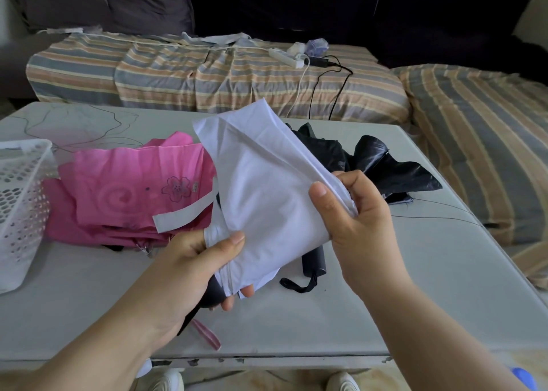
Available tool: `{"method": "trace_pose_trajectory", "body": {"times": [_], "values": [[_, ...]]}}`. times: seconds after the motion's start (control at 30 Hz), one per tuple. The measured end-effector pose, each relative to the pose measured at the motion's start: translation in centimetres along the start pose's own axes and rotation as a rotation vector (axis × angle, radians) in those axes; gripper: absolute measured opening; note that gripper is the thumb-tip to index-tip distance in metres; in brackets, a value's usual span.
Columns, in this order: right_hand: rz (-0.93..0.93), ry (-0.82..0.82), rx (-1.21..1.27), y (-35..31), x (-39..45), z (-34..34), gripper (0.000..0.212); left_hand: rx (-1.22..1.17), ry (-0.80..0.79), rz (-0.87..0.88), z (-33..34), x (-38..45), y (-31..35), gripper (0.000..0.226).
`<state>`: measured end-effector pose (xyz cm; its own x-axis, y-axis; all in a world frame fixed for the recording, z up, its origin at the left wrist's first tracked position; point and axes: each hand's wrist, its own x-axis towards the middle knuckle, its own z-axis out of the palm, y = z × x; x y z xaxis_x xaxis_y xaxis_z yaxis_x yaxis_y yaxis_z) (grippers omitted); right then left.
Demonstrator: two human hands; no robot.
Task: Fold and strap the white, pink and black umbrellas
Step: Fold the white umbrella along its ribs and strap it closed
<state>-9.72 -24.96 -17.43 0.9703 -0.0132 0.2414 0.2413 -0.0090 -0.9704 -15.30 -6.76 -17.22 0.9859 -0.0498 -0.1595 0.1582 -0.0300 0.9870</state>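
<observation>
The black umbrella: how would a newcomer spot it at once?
Start at the grey table in front of the striped sofa. The black umbrella lies right of the pink umbrella, partly behind the white umbrella being held. Only it is dark, shiny and crumpled.

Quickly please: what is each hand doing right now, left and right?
Left hand: closed, gripping the white umbrella at its lower end, near the handle.
Right hand: closed, pinching a fold of the white umbrella's canopy.
</observation>
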Motion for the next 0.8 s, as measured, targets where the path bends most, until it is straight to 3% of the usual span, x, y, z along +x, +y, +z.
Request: {"method": "trace_pose_trajectory", "body": {"times": [0.13, 0.27, 0.4, 0.5, 0.6, 0.7, 0.8], "values": [[0.027, 0.038, 0.006, 0.3, 0.1, 0.3, 0.019, 0.026, -0.009, 0.022, -0.1, 0.0, -0.3, 0.033], [0.046, 0.042, 0.004, 0.3, 0.3, 0.4, 0.031, 0.128, -0.02, 0.048, -0.1, -0.3, -0.5, 0.059], [0.126, 0.055, -0.038, 0.3, 0.5, 0.3, 0.04, 0.13, 0.027, 0.016, 0.5, -0.3, -0.8, 0.033], [0.17, 0.064, -0.037, 0.4, 0.7, 0.1, 0.028, 0.11, 0.015, 0.024, 0.7, -0.4, -0.8, 0.03], [0.105, -0.056, -0.064, -0.1, 0.8, -0.4, 0.006, 0.023, 0.0, 0.007, 0.3, -0.2, -0.6, 0.034], [0.124, -0.164, -0.063, -0.9, 0.9, -1.0, 0.007, 0.007, -0.002, 0.006, -0.3, 0.0, -0.5, 0.04], [0.093, -0.165, -0.055, -1.0, 0.7, -1.3, 0.01, -0.016, -0.009, 0.007, -0.3, 0.0, -0.5, 0.04]]}}
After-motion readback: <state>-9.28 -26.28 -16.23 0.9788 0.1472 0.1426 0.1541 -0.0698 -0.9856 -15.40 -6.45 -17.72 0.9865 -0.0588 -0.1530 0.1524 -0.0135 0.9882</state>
